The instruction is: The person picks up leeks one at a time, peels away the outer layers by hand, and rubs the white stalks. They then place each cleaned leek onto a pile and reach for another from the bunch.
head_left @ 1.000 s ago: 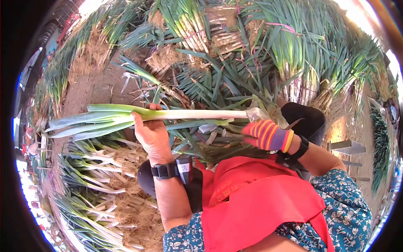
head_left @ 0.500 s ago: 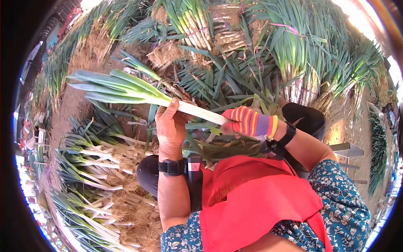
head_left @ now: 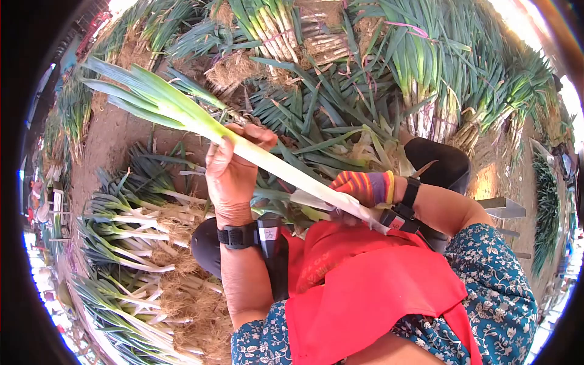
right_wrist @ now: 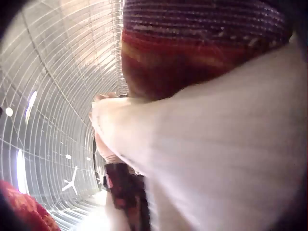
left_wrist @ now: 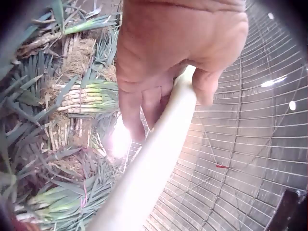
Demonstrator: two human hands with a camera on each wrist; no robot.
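Leek ran 10-to-4 o'clock, raised, L grip pinching it nr the greens; gloved R grip, closer to the white end, sat just at its 1 o'clock side, hold hidden, cdn't tell.

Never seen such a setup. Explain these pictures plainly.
No machine here, just a person at work. The picture looking down on everything comes from a camera on the head; the two close-ups come from wrist cameras. The bare left hand holds a long green onion round its stalk. The striped-gloved right hand is by the stalk's white end; its fingertips are hard to make out. Loose green onions lie on the ground to the left, with bundles farther ahead.
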